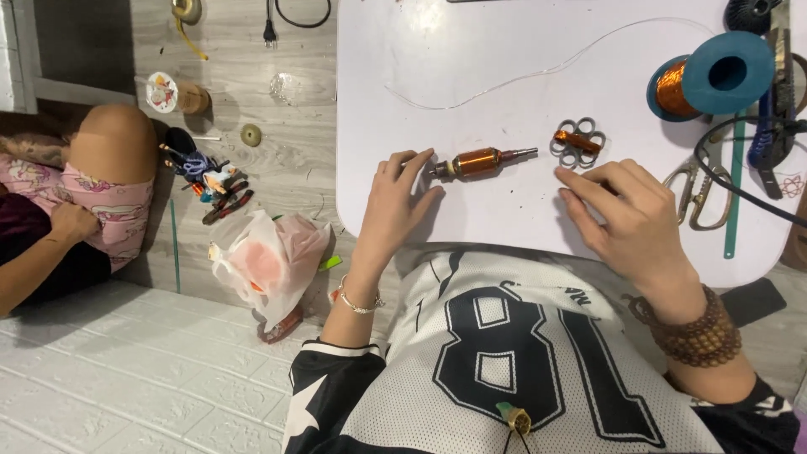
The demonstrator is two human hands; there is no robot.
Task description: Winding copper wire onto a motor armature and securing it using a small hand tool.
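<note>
A copper-wound armature lies on its side on the white counter, its shaft pointing toward a small flower-shaped metal piece with copper winding just beside it. The left hand rests at the armature's other end, fingers spread loosely, fingertips touching or nearly touching it, gripping nothing. The right hand lies flat near the flower-shaped piece, fingers relaxed, empty. Beyond that piece stands a blue spool of copper wire, with scissors below it.
</note>
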